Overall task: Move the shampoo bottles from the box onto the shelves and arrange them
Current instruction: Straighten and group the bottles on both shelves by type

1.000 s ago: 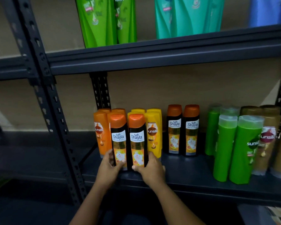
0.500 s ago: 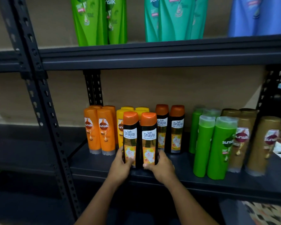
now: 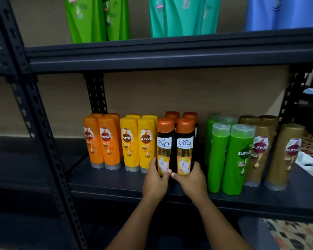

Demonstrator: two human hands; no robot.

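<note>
The left hand (image 3: 154,181) grips the base of 1 black bottle (image 3: 164,147) with an orange cap; the right hand (image 3: 192,180) grips the base of a 2nd black bottle (image 3: 185,147) of the same kind. Fingers and thumbs of both hands curl round the lower labels. The 2 bottles stand upright, side by side and touching, near the front edge of the shelf (image 3: 107,179), about midway along it. Whether their bases rest on the shelf cannot be told, as the hands cover them.

Directly behind them stand 2 more black bottles (image 3: 190,117) of that kind, only the caps showing. To the left, just beside the held pair, is a block of yellow bottles (image 3: 138,143), and further left a block of orange bottles (image 3: 101,141), toward the left end of the shelf. To the right stand green bottles (image 3: 229,157), then gold bottles (image 3: 282,154) near the right end.

On the upper shelf (image 3: 170,51) stand green pouches (image 3: 96,18), teal pouches (image 3: 182,15) and blue pouches (image 3: 284,13), their tops out of view. A black perforated post (image 3: 38,123) rises at the left front corner.
</note>
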